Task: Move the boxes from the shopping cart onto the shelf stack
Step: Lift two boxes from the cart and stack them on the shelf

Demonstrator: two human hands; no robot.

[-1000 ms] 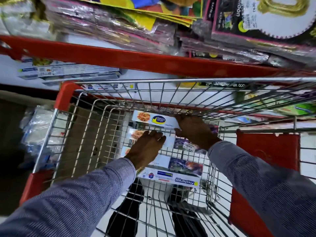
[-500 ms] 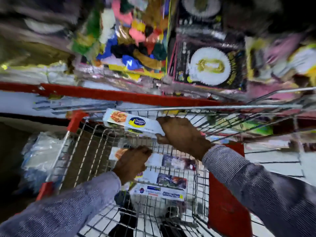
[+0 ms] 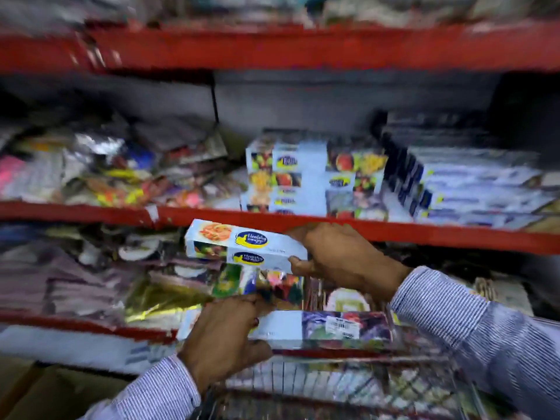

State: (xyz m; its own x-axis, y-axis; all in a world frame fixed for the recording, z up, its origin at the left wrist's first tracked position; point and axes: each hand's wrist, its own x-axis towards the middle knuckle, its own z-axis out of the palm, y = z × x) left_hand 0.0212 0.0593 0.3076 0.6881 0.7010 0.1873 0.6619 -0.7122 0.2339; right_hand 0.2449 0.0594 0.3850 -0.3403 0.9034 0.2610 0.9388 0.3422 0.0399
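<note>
My right hand (image 3: 339, 256) grips one end of a long white box (image 3: 239, 244) with a food picture and a blue-yellow logo, held in the air just below the red shelf edge (image 3: 424, 234). My left hand (image 3: 224, 334) grips the left end of a second long box (image 3: 327, 328) with a price sticker, lower down above the cart. On the shelf above stands a stack of matching boxes (image 3: 303, 174). The wire rim of the shopping cart (image 3: 333, 386) shows blurred at the bottom.
Red shelves run across the view. Foil and plastic party packets (image 3: 100, 168) crowd the left of the middle shelf and the shelf below (image 3: 91, 283). Flat blue-white boxes (image 3: 472, 189) lie right of the stack. The picture is motion-blurred.
The view has swung up from the cart to the shelves. My right hand has lifted its box up to shelf height, and my left hand has taken hold of a second box and raised it.
</note>
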